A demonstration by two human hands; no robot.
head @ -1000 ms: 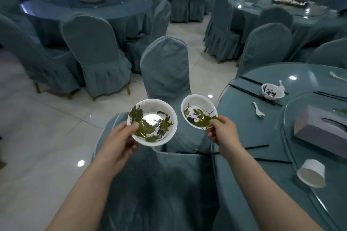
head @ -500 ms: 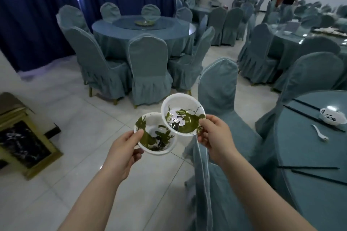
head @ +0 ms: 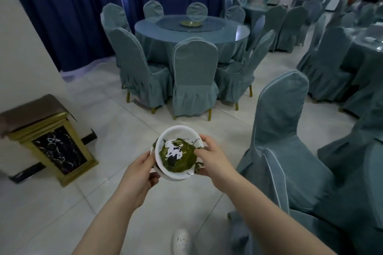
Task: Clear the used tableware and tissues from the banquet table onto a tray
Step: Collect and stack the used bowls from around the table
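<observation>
Two white bowls smeared with green leftovers are stacked, the top bowl (head: 178,154) sitting inside the lower bowl (head: 173,178), of which only a sliver of rim shows. My left hand (head: 138,174) grips the stack from the left and below. My right hand (head: 209,156) holds the right rim, thumb inside the top bowl. The stack hangs over the tiled floor, away from the banquet table, which is out of view. No tray is visible.
A covered chair (head: 279,141) stands close on my right. A gold and black marble stand (head: 49,141) sits at the left by the wall. Ahead is a round table (head: 190,29) ringed with chairs. My white shoe (head: 182,241) shows below.
I have turned left, away from the banquet table. The two bowls, held apart a second ago, then overlapping, are now nested into one stack held by both hands.
</observation>
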